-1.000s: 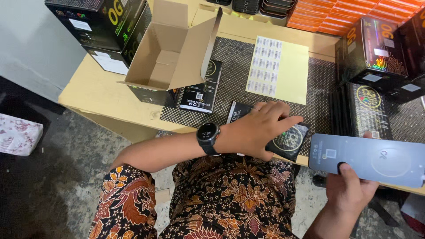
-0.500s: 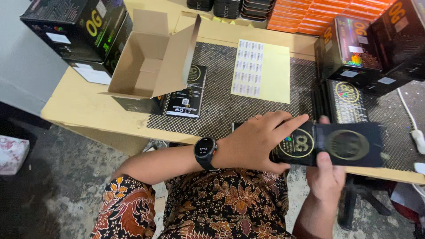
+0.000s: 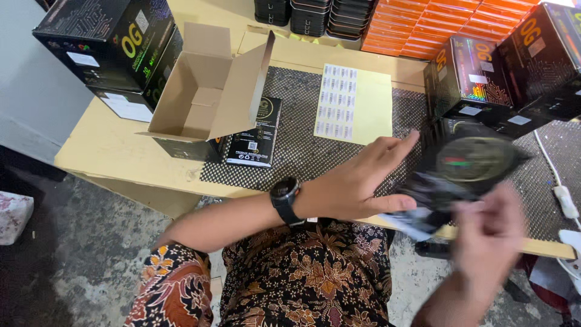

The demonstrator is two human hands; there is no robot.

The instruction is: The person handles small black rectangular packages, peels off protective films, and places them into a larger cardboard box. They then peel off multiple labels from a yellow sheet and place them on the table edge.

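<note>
- Under both hands: pale wooden table, spread with a black-and-white woven mat reaching out past the left fingertips.
- Far beyond the fingers, along the back edge: rows of orange boxes and a stack of dark trays.
- Well off to the left of the left fingers: tall pile of large black cartons with yellow-green lettering.
- Beyond the right fingers, toward the back right: more black cartons with bright printed faces.
- Left of the left fingers, well apart: open brown cardboard box, flaps up, lying on its side.
- Just ahead of the left fingertips, flat on the mat: yellow sheet of white stickers.
- Against the open box, between it and the left fingers: flat black packet, lying face up.
- Left hand: palm down over the mat, fingers stretched and spread apart, thumb out toward the blurred black package; dark watch on the wrist.
- Right hand: heavily blurred, raised at the table's near edge, seemingly closed on the near end of the black package, though grip too smeared to tell for sure.
- Black package: held off the table, just right of the left fingertips, round emblem facing up.
- Right of the right fingers: white cable with an inline switch.
</note>
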